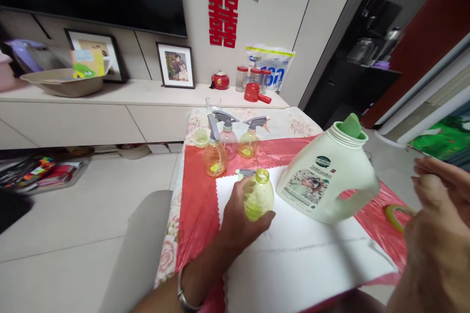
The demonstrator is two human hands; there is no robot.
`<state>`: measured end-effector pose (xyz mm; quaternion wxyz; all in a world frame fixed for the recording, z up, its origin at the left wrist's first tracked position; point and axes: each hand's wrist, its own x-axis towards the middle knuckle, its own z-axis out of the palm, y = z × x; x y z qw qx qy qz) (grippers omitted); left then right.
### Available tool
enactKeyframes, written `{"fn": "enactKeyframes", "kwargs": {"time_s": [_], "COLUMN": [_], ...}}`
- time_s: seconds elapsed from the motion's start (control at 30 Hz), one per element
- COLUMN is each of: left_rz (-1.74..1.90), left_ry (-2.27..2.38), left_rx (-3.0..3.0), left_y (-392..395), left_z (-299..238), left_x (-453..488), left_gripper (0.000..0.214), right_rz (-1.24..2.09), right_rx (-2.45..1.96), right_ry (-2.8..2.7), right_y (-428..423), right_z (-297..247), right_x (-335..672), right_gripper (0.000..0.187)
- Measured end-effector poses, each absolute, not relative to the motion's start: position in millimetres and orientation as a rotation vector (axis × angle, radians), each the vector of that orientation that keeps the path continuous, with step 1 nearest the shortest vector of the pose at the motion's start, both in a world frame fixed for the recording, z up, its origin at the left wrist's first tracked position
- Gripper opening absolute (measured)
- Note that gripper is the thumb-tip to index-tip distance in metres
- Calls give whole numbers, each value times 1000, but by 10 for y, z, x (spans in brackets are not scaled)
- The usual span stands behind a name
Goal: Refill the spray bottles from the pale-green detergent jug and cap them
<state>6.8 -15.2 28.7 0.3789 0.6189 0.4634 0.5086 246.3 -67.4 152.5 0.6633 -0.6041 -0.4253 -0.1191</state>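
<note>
My left hand (238, 220) is wrapped round a small translucent yellow-green spray bottle (261, 198). The bottle has no top on it, and some yellow-green liquid shows low inside. Just behind it lies a loose grey spray head (246, 172). A large pale green detergent jug (326, 176) stands to the right, uncapped, with a green spout in its neck. At the right edge my right hand (436, 215) is raised and smeared by motion, apart from the jug; I cannot make out anything in it.
Several spray bottles with grey heads, such as the clear yellowish one (215, 159), stand behind my left hand beside a pale cap (201, 138). A white cloth (290, 269) covers red plastic (198, 190). A tape roll (396, 216) lies right. Behind is a cabinet (147, 95).
</note>
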Motion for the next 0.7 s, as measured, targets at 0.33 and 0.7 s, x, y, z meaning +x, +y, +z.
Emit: {"fn": "enactKeyframes", "kwargs": {"time_s": [0.33, 0.7], "left_rz": [1171, 1198], "left_ry": [1210, 1206], "left_rx": [1353, 1407], "left_y": [-127, -90], "left_z": [260, 188], "left_x": [150, 167], "left_gripper": [65, 70], "right_rz": [911, 696], "right_rx": [-1503, -1558], "right_ry": [-1119, -848], "right_y": [-523, -284], "right_z": [1192, 741], "right_x": [3162, 3220], "right_gripper": [80, 59]}}
